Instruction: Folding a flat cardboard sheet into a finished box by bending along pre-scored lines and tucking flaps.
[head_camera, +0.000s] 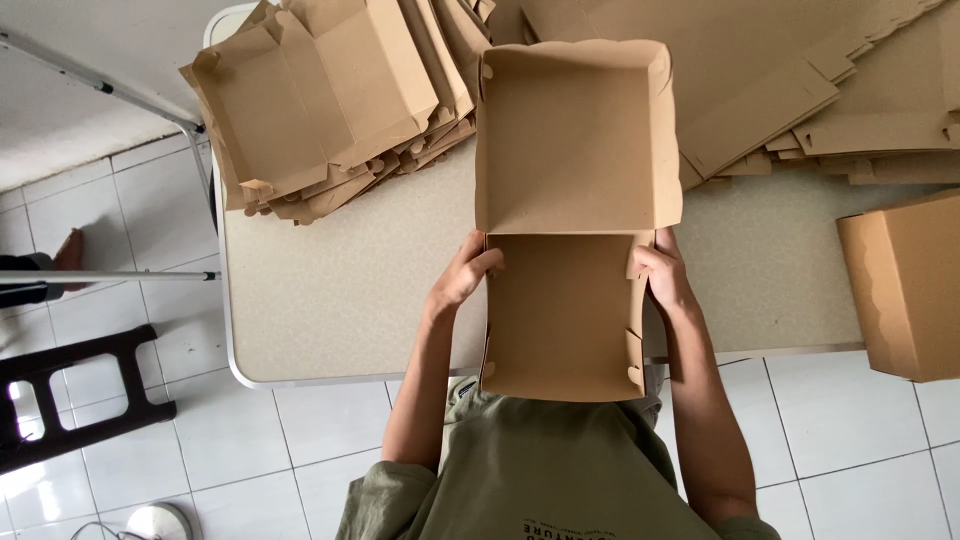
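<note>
The cardboard box (570, 225) was plain brown, a one-piece carton of the clamshell kind, and it lay wide open with both halves facing up. The far half, square with raised walls and a wavy upper rim, rested flat on the desk (340, 300). The near half, joined to it along a straight fold, reached past the desk's near edge and hung over the person's lap. Its side walls stood upright, with small tabs showing at the near corners and along the right wall. The inside was bare and clean. The left hand (462, 277) and the right hand (662, 275) pinched the near half's side walls just below the fold.
</note>
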